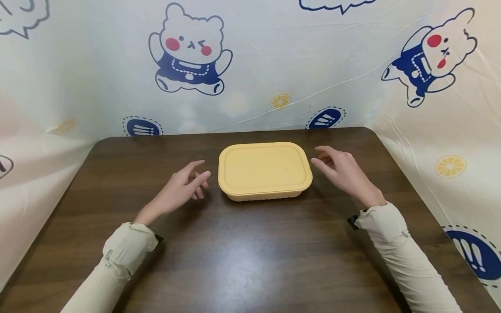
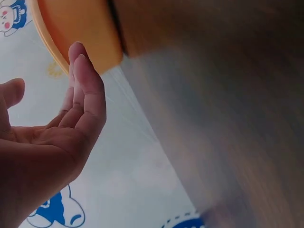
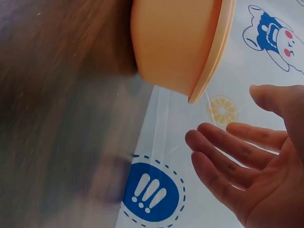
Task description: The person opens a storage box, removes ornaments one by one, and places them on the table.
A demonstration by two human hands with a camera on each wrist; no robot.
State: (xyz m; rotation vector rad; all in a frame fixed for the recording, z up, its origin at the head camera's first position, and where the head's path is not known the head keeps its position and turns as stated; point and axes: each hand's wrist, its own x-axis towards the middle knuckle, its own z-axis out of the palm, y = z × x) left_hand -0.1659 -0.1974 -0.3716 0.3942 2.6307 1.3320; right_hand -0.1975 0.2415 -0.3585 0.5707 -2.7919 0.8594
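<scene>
Brown table (image 1: 242, 243) before printed cloth (image 1: 270, 52) holds a yellow box (image 1: 265, 167) between loosely spread hands (image 1: 180, 187) (image 1: 344, 171).

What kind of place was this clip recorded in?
Probably a makeshift recording booth: creased, cartoon-printed sheeting rises behind and to both sides of a dark wood-look table, on which a yellow lidded box sits.

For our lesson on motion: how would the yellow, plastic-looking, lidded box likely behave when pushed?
The yellow, rounded-rectangular, plastic-looking box would probably slide rather than roll or tip, being low and broad on the brown wood-grained table. Its smooth, evenly curved walls suggest stiffness, possibly slipperiness. Weight is uncertain: the closed lid hides any contents.
</scene>
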